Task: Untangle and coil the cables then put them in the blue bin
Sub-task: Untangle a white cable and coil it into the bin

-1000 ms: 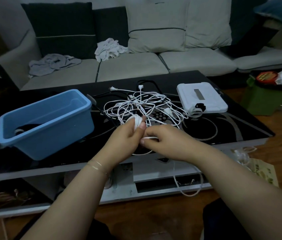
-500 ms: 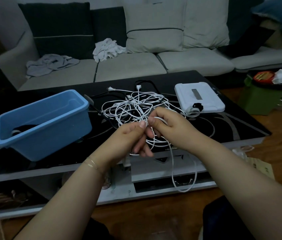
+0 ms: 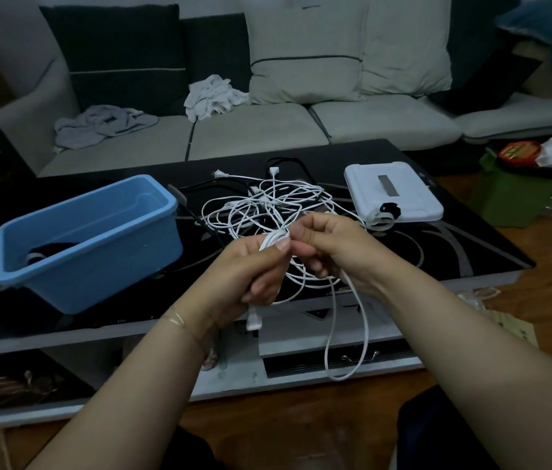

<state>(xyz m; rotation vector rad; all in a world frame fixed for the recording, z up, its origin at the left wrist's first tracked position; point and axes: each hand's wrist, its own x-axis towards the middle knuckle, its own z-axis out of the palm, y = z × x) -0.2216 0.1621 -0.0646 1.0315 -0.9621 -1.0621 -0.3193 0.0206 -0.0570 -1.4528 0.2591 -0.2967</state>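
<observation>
Since half a second ago both hands have drawn slightly nearer the body, and the small white coil now sits on top of the left fist.

Largest to smallest: a pale grey fabric sofa (image 3: pixel 268 130) with dark and light cushions spans twelve o'clock. Before it stands the glossy black glass coffee table (image 3: pixel 437 245) with a swirl pattern. At nine o'clock on the table sits the blue rectangular plastic bin (image 3: pixel 98 252), dark coiled items inside it. At two o'clock lies a flat white plastic box (image 3: pixel 393 191). At the table's centre sprawls the tangled heap of thin white cables (image 3: pixel 268 205).

The left hand (image 3: pixel 251 276) is curled round the white cable coil (image 3: pixel 273 239), a plug dangling beneath it. The right hand (image 3: pixel 332 245) pinches the same cable just beside the coil; a loop hangs past the table edge. No writing is legible anywhere.
</observation>
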